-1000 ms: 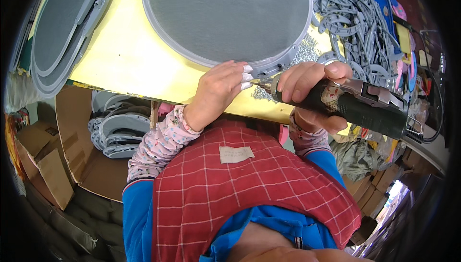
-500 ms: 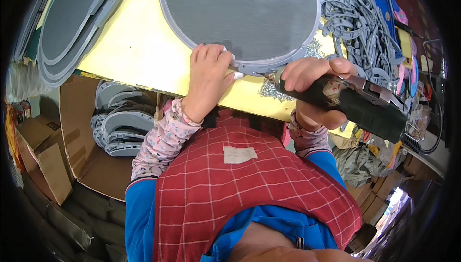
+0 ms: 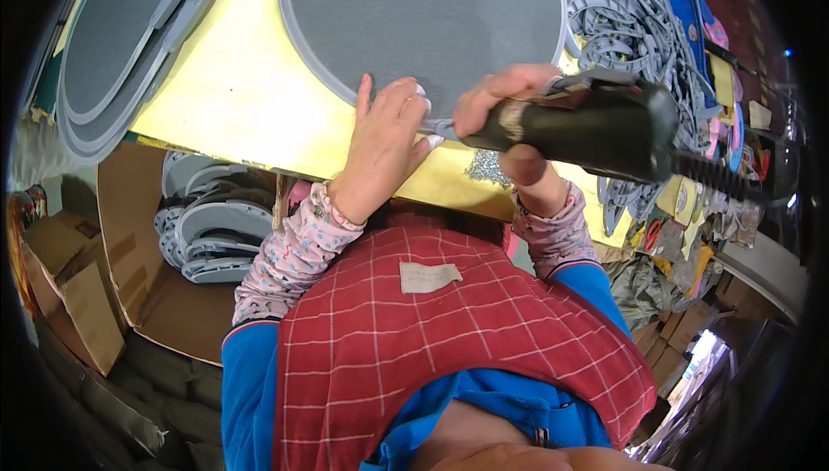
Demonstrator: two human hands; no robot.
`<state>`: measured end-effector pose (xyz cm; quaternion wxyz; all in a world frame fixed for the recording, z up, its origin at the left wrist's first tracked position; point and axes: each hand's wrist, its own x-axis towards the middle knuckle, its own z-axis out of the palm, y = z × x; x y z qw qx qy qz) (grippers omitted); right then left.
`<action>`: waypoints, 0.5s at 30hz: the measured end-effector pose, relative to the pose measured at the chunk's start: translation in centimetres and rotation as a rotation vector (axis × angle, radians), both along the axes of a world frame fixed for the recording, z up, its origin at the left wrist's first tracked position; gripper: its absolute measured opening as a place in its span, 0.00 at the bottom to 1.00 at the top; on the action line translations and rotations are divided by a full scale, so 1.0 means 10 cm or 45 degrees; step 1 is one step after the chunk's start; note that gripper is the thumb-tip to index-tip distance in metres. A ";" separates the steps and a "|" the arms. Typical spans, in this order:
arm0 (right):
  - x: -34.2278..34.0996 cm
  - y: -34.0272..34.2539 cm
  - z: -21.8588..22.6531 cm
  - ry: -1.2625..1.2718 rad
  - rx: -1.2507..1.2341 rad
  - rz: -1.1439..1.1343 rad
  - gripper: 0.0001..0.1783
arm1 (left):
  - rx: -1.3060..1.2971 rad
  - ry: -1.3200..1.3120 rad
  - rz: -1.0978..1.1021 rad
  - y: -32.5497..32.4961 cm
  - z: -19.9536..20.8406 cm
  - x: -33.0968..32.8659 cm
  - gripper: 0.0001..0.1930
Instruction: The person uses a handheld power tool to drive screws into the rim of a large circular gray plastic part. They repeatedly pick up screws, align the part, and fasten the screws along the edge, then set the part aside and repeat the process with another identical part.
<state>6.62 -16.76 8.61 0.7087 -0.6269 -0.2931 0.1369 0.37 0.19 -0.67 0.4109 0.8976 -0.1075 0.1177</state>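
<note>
1. Since the earlier frame the right hand (image 3: 509, 113) has lifted the black handheld power tool (image 3: 587, 130) higher, so its body now crosses above the near rim of the round grey mesh disc (image 3: 423, 26); the left hand (image 3: 384, 143) has stayed pressed on that rim.
2. Nearest, a red checked apron (image 3: 440, 341) lies over blue sleeves with floral cuffs.
3. The right hand is wrapped fully around the tool's body, fingers closed tight. Its tip sits at the disc's edge, beside the left fingertips.
4. The left hand lies flat with fingers spread, gripping nothing, palm on the yellow tabletop (image 3: 250, 91) and fingertips on the disc.
5. Grey shavings (image 3: 488, 164) lie on the tabletop just under the tool.
6. Below the table, an open cardboard box (image 3: 129, 246) holds stacked grey rims (image 3: 207, 229).
7. Farther left, 2 oval mesh frames (image 3: 121, 48) overlap; far right, grey trimmed strips (image 3: 622, 13) are heaped.
</note>
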 end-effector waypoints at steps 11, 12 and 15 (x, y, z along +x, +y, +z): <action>0.32 -0.19 0.09 0.193 0.226 -0.303 0.35 | 0.669 0.038 -0.105 0.01 0.03 0.07 0.31; 0.32 -0.38 0.19 0.384 0.225 -0.456 0.34 | 0.786 -0.042 -0.119 0.02 0.09 0.11 0.30; 0.30 -1.07 0.10 0.218 -0.264 -0.845 0.37 | 1.053 -0.301 -0.275 0.17 0.06 0.18 0.26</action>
